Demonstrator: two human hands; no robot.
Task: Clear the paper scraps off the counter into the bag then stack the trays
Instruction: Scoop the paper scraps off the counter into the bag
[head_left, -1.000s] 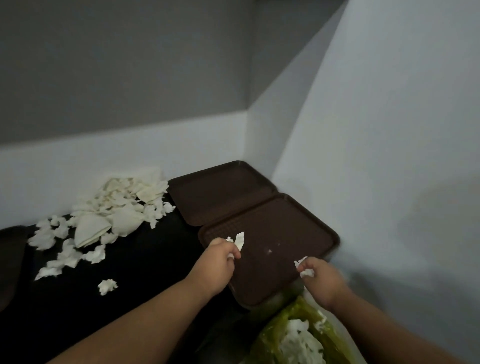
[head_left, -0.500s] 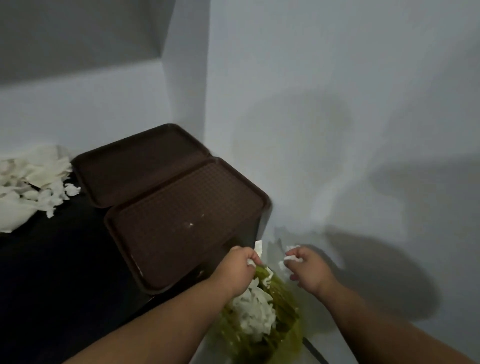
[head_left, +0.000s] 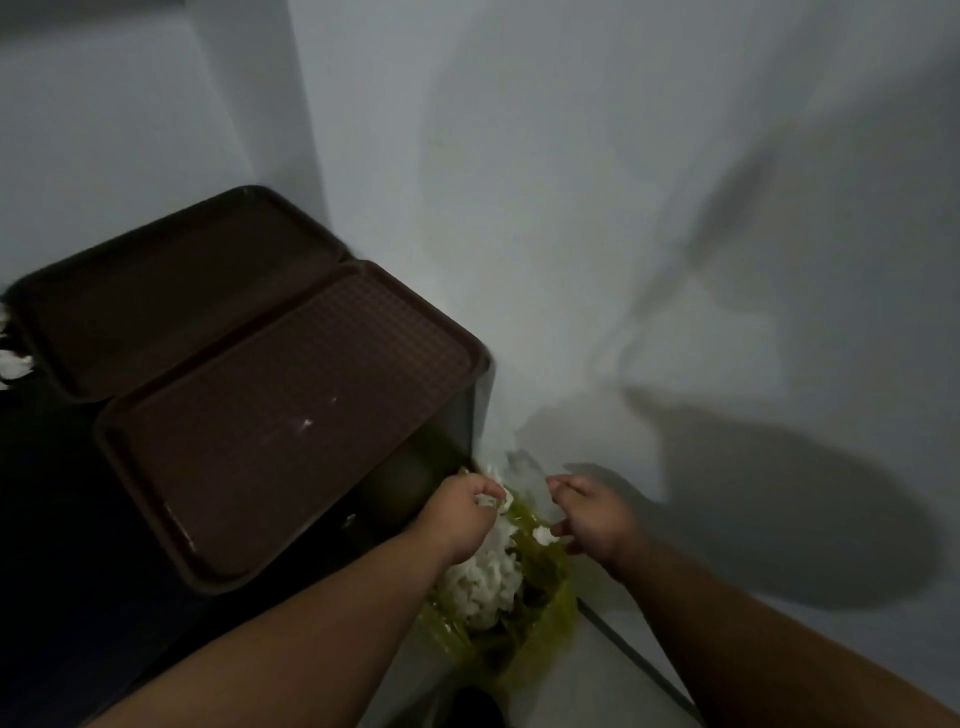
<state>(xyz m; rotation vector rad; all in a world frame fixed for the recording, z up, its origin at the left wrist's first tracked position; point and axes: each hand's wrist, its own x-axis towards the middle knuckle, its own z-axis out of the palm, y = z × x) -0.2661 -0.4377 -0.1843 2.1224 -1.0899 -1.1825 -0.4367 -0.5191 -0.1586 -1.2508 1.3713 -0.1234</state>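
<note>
Above a crumpled green plastic bag (head_left: 550, 618) of white paper scraps (head_left: 483, 577), the left hand (head_left: 460, 514) keeps a tight grip on more scraps. The right hand (head_left: 595, 519) has a wide grip. Two brown rectangular plastic trays (head_left: 291, 415) lie alongside.

Near brown rectangular plastic tray (head_left: 291, 415): matt, with a fine raised grid texture over the floor and a smooth rounded rim. Far brown rectangular plastic tray (head_left: 171, 306): same matt plastic; floor looks smoother, texture too blurred to tell. Thin green plastic bag (head_left: 550, 618): translucent film, crinkled, slight sheen. Crumpled white paper scraps (head_left: 483, 582): matt, soft, ragged torn edges. Black counter top (head_left: 62, 545): smooth, finish unclear. Pale painted wall (head_left: 571, 208): matt, smooth.
</note>
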